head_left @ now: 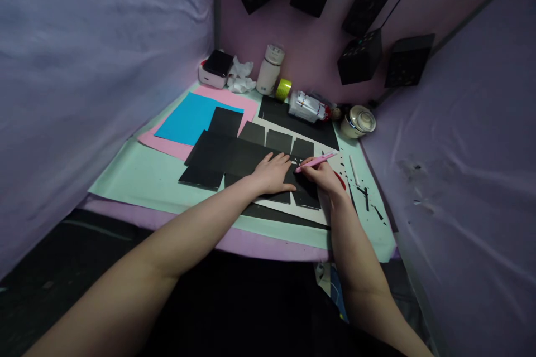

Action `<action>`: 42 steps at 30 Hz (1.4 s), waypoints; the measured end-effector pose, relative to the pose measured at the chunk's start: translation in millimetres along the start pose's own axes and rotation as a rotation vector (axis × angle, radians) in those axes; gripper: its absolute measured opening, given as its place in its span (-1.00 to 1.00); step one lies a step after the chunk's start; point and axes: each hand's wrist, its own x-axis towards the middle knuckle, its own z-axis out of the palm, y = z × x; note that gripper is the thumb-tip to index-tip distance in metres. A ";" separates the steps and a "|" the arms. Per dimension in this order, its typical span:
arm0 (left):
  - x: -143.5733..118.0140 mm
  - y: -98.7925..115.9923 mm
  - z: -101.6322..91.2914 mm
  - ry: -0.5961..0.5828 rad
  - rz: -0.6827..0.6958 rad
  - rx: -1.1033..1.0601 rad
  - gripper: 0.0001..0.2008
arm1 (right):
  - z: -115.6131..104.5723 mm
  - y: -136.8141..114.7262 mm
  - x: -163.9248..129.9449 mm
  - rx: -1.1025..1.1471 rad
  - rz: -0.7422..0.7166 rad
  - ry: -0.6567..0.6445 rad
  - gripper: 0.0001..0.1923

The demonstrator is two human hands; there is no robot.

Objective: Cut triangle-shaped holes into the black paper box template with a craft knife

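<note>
One risk: if the left hand [272,174], spread flat, presses the card [234,153] too lightly, the tool [315,162] pinched in the right hand [322,175] beside it may skid.

The counter [146,173] is topped in pale green and flanked by purple cloth walls [125,39]; behind it a pinkish wall [316,47] is dimly lit, and the floor [54,268] is darkly shadowed.
</note>
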 end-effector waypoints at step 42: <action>1.7 -0.7 0.1 -0.001 0.006 -0.002 -0.18 | 11.4 1.2 -8.2 0.084 -0.190 0.332 -0.77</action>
